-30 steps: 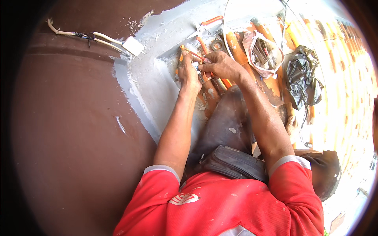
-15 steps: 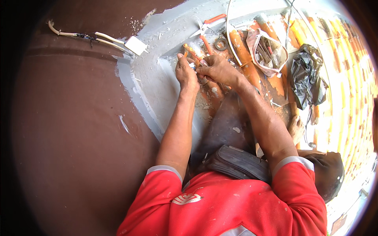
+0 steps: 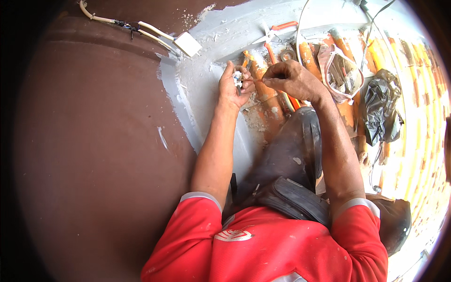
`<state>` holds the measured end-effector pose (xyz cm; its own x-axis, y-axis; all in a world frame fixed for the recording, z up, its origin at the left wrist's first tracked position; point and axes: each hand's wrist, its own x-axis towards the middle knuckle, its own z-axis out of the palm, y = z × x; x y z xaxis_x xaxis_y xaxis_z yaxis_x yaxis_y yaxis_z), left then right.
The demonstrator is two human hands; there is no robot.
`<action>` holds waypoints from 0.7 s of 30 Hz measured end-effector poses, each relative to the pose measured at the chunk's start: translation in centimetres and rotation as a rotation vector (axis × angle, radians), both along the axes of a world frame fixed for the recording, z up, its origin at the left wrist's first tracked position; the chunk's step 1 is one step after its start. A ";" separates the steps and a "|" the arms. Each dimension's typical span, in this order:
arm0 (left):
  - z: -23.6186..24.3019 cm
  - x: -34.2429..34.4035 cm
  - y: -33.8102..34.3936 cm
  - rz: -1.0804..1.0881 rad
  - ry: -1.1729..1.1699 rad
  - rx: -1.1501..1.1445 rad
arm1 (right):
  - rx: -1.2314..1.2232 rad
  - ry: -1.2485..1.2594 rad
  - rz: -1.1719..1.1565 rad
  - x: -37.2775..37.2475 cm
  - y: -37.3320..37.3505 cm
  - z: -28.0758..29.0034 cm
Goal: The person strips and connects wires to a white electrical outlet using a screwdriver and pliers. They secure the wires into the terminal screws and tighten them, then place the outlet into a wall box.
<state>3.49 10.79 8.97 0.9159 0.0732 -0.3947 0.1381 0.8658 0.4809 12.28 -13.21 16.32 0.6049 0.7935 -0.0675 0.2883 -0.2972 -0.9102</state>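
Observation:
My left hand [image 3: 229,89] holds a small white fitting [image 3: 237,77] with dark and blue parts in its curled fingers. My right hand [image 3: 296,82], just to its right, pinches a thin reddish item [image 3: 253,80] that reaches toward the fitting; I cannot tell whether it is a wire or a tool. Beyond my hands, orange-handled cutters [image 3: 284,26] lie on the pale grey edge [image 3: 221,33]. Beside them is a dark ring [image 3: 287,55], perhaps a tape roll. More red and yellow handles [image 3: 293,102] show below my right hand.
A white box [image 3: 187,43] with cables sits on brown sheeting [image 3: 94,141] at upper left. An open pink-white pouch [image 3: 324,58] of small items and a crumpled black plastic bag [image 3: 380,108] lie right on orange tiles [image 3: 270,117]. Loose cables loop behind. My knee is below my hands.
My left hand has turned, showing the white fitting in it. My right hand has drawn slightly right of it, the thin item between. The whole view has shifted, scenery moving rightward.

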 end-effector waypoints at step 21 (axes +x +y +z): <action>1.3 0.0 0.3 -0.022 -0.053 0.091 | 0.034 0.011 -0.041 -0.4 0.1 2.2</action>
<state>3.46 11.12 10.31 0.9372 0.0863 -0.3378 0.1285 0.8151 0.5649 11.85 -13.14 18.51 0.6367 0.7697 -0.0474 0.2665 -0.2773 -0.9231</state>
